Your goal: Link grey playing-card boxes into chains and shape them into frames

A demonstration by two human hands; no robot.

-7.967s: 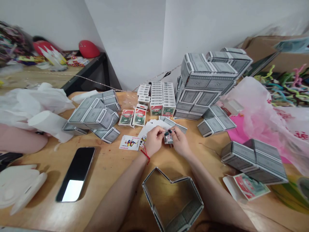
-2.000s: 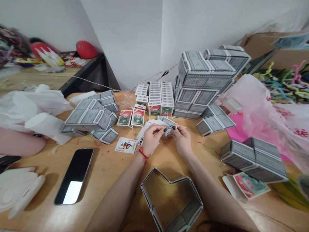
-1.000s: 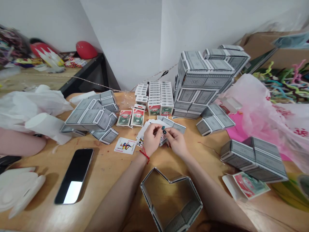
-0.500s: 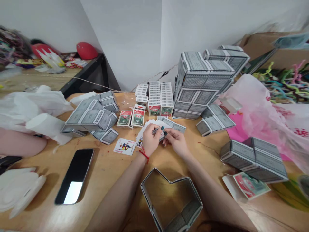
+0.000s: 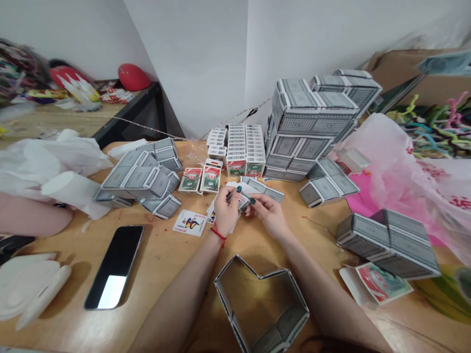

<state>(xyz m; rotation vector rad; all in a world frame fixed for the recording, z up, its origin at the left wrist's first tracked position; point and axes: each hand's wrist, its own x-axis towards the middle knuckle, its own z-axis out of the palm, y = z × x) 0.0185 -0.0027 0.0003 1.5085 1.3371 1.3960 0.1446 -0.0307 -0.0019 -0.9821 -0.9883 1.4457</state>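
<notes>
The left hand (image 5: pixel 226 212) and right hand (image 5: pixel 270 214) have parted slightly since a moment ago, angled inward, 2 grips pinching a playing card (image 5: pixel 243 201).

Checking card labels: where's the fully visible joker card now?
In the head view, the joker card lies face up on the table left of centre, just left of the left hand, with the phone farther left and nearer the camera.

soft, even light | phone (image 5: pixel 115 267) screen glare | edges stretched, blurred
</notes>
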